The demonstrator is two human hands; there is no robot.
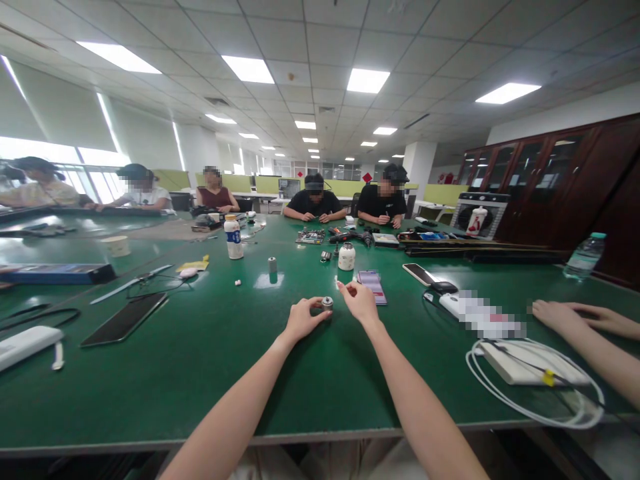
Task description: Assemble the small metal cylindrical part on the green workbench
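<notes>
A small silver metal cylinder with a dark centre on its top stands upright on the green table. My left hand has its thumb and fingers closed around it. Just to the right, my right hand is raised a little, thumb and forefinger pinched together. Whatever is in that pinch is too small to make out. Beyond the hands stand a white round bottle and another small grey cylinder. A phone lies just past my right hand.
A dark tablet and cables lie to the left. On the right are a white phone, a white box with a coiled cable and a neighbour's hands. A milk bottle stands farther back; several people sit around the table.
</notes>
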